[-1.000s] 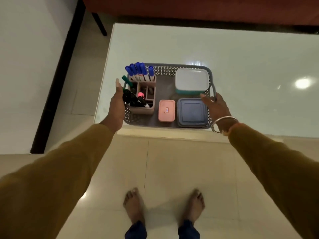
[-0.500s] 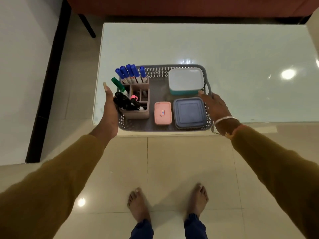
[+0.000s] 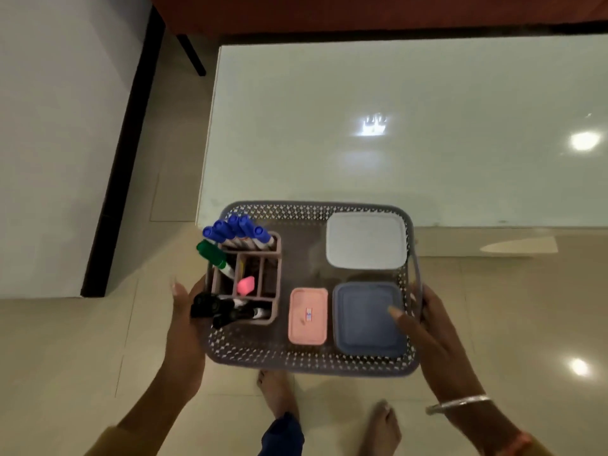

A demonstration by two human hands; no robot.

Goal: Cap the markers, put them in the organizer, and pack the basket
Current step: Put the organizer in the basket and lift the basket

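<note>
Basket (image 3: 312,365), lower centre of frame: grey perforated plastic, carried by both hands. Judged to be off the worktop (image 3: 394,110) and over the floor (image 3: 98,340), since bare feet (image 3: 276,390) show just below its near wall.

Load: organizer (image 3: 278,268) in the basket's left part, with blue markers (image 3: 237,227) at its upper end, a green marker (image 3: 212,253) leaning out to the left, and black markers (image 3: 210,306) tipped over the lower left corner. All caps appear to be on. White-lidded box (image 3: 365,240) upper right, blue-lidded box (image 3: 365,317) lower right, pink box (image 3: 307,315) between that and the organizer.

Right hand (image 3: 441,340): pinches the right rim, thumb over it onto the blue lid, fingers outside the wall.
Left hand (image 3: 182,330): flat against the left wall with one fingertip raised. The rest is hidden, so I cannot tell whether it curls under.

Handling: probably light. The thin walls are likely to flex, so the rim at both short ends is the best hold. The contents sit loose and the organizer is top-heavy, so keep the basket level or the leaning markers may spill out leftward.

Room: the worktop's near edge touches the basket's far rim in the picture. There is open floor to the lower left and right. A white wall with a dark edge (image 3: 108,192) stands well off to the left.
</note>
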